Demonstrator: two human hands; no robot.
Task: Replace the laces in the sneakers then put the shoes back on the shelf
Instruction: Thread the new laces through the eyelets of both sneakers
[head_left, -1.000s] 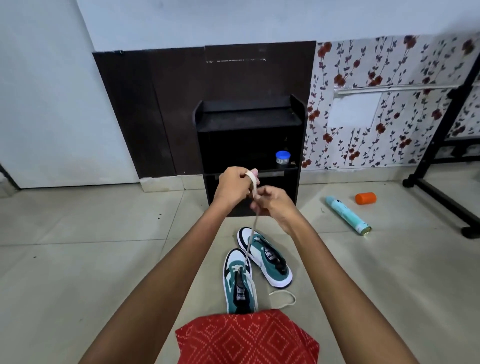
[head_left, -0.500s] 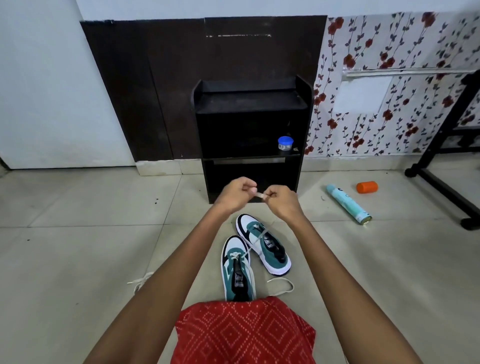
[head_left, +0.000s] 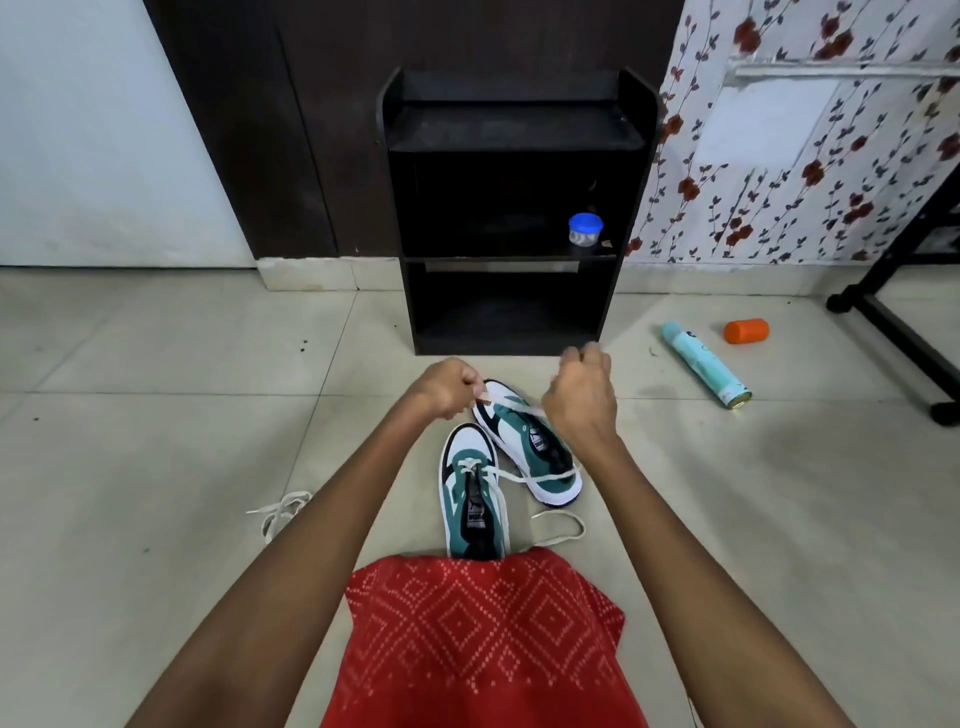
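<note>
Two teal, white and black sneakers lie on the tiled floor in front of me, the near sneaker (head_left: 472, 501) pointing away and the far sneaker (head_left: 532, 449) angled left. A white lace (head_left: 519, 409) stretches between my hands just above the far sneaker's toe. My left hand (head_left: 447, 387) pinches one end of it. My right hand (head_left: 579, 397) is curled, and the lace runs in under its palm. More white lace (head_left: 535, 475) trails from the near sneaker's front eyelets across the far sneaker. The black shelf (head_left: 514, 140) stands straight ahead against the wall.
A loose white lace (head_left: 280, 512) lies on the floor to the left, and a lace loop (head_left: 561, 525) to the right. A blue-lidded jar (head_left: 585, 228) sits on the shelf's middle board. A teal spray can (head_left: 704, 364), orange cap (head_left: 746, 330) and black stand (head_left: 893, 322) are right.
Both hands have come down from shelf height to just above the far sneaker and moved apart, drawing the lace out between them. The view has tilted downward.
</note>
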